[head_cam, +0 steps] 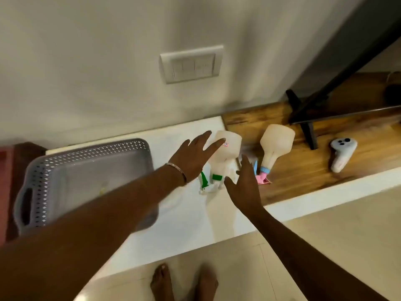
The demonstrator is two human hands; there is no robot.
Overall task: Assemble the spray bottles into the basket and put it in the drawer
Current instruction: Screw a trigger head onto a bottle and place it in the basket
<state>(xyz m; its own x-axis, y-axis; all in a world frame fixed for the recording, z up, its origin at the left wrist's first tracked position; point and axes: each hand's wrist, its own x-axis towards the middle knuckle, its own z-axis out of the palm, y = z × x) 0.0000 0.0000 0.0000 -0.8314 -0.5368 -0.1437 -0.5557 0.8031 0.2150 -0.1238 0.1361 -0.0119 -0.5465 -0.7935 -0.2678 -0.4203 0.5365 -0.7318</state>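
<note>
A grey perforated basket sits on the white counter at the left, under my left forearm. Two translucent white spray bottles lie on their sides. The one with a green and white spray head lies on the white counter, and the one with a blue and pink spray head lies on the wooden top. My left hand hovers with spread fingers over the left side of the green-headed bottle. With straight fingers, my right hand reaches between the two bottles' heads. Neither hand holds anything.
A white handheld controller lies on the wooden top at the right. A dark stand leg and a dark panel stand behind it. A switch plate is on the wall. My bare feet stand on the tiled floor below.
</note>
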